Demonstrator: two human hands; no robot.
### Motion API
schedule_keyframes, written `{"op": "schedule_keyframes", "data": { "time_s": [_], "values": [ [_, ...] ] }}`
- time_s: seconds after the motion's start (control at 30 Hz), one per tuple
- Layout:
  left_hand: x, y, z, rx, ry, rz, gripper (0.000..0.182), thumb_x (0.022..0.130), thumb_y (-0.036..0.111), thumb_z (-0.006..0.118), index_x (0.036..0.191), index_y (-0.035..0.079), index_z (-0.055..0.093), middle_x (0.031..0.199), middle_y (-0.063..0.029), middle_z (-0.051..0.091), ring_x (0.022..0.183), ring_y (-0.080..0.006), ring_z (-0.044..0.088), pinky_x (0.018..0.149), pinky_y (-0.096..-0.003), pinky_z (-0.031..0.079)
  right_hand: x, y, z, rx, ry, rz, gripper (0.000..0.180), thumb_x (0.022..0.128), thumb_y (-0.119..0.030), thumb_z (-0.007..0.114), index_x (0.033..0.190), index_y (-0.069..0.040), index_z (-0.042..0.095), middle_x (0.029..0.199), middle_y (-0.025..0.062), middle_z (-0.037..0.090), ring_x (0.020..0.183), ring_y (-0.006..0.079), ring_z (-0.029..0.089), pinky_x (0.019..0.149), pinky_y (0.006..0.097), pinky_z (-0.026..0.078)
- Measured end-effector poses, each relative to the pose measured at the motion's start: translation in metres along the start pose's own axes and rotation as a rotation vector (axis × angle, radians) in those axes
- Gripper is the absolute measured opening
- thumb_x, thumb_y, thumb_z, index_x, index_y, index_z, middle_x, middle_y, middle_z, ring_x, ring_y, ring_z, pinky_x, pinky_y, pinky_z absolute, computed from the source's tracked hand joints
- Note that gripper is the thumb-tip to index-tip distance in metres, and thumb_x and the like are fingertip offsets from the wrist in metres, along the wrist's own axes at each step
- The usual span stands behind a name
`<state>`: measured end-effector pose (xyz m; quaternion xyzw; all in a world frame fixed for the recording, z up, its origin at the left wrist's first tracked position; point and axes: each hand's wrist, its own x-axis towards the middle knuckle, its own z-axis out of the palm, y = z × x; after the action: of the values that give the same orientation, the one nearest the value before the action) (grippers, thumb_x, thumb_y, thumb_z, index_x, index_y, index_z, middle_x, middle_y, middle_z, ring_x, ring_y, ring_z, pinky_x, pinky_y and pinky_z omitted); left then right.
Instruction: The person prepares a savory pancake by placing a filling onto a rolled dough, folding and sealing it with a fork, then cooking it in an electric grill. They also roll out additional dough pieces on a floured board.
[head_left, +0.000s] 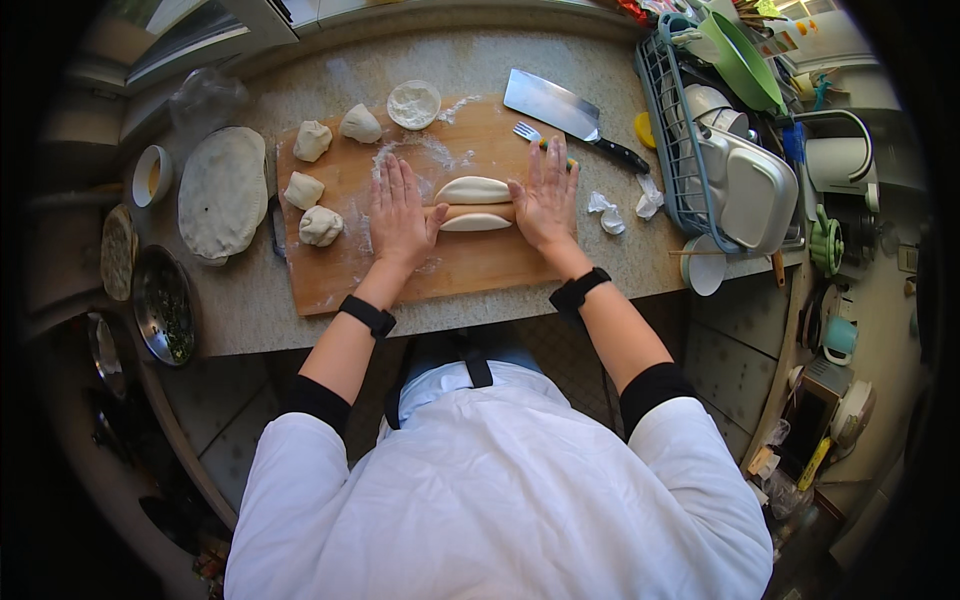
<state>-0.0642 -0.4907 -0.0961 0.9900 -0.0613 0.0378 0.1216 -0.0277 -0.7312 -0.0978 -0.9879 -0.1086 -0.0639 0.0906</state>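
Note:
My left hand (401, 214) lies flat, palm down, over the left end of a wooden rolling pin (472, 212). Over the pin's right end my right hand (546, 196) is laid the same way, fingers stretched forward. Neither hand wraps its fingers around the pin. Beneath the pin is a piece of dough (472, 190), showing as a pale bulge on the far side and another on the near side. All of this rests on a floured wooden cutting board (480, 262). Several dough lumps (321, 226) sit along the board's left side.
A cleaver (551, 103) and a fork (526, 132) lie by the board's upper right. At its back edge stands a bowl of flour (414, 105). A dish rack (679, 150) holds dishes at right; left are a dough-covered dish (222, 191) and a metal bowl of chopped greens (161, 304).

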Motion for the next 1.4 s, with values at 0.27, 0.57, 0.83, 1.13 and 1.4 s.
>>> {"op": "schedule_keyframes", "data": {
  "time_s": [0.27,0.57,0.83,1.13,1.4],
  "values": [
    [-0.016,0.021,-0.032,-0.339,-0.048,0.316,0.067,0.089,0.026,0.063,0.142,-0.003,0.035,0.147,-0.0231,0.036,0.137,-0.0374,0.034,0.112,-0.0448,0.029,-0.070,0.011,-0.034,0.140,-0.092,-0.185,0.067,0.087,-0.033,0.061,0.141,-0.003,0.036,0.153,0.0179,0.025,0.144,0.0330,0.020,0.118,0.0482,0.016],
    [0.027,0.027,-0.028,-1.191,-0.462,-0.071,0.018,0.089,0.016,0.067,0.098,0.001,0.070,0.080,-0.0051,0.071,0.070,-0.0140,0.065,0.064,-0.0282,0.050,-0.062,0.014,-0.048,0.219,0.132,-0.287,0.031,0.074,-0.005,0.067,0.103,-0.008,0.057,0.103,0.0078,0.062,0.107,0.0281,0.056,0.099,0.0432,0.038],
    [0.004,-0.027,-0.061,-1.304,-0.065,-0.342,0.030,0.095,0.015,0.060,0.120,-0.001,0.061,0.108,-0.0117,0.069,0.097,-0.0169,0.066,0.084,-0.0290,0.051,-0.074,0.040,-0.060,0.228,0.189,-0.262,0.026,0.078,-0.007,0.060,0.104,-0.011,0.059,0.100,0.0054,0.061,0.103,0.0263,0.056,0.095,0.0393,0.037],
    [-0.025,-0.020,0.007,-0.042,-0.007,0.172,0.059,0.086,0.009,0.056,0.143,0.005,0.040,0.153,-0.0163,0.031,0.141,-0.0346,0.030,0.114,-0.0504,0.025,-0.102,0.082,-0.056,0.276,0.231,0.011,0.030,0.075,-0.007,0.069,0.103,-0.010,0.057,0.100,0.0061,0.061,0.101,0.0284,0.055,0.094,0.0429,0.036],
    [-0.012,0.031,0.010,-0.323,-0.075,0.038,0.050,0.095,0.013,0.051,0.143,0.003,0.039,0.151,-0.0193,0.033,0.143,-0.0344,0.027,0.115,-0.0464,0.022,-0.109,0.089,-0.046,0.327,0.283,0.191,0.029,0.078,-0.010,0.071,0.104,-0.010,0.057,0.099,0.0075,0.061,0.100,0.0308,0.055,0.091,0.0432,0.036]
  ]
}}
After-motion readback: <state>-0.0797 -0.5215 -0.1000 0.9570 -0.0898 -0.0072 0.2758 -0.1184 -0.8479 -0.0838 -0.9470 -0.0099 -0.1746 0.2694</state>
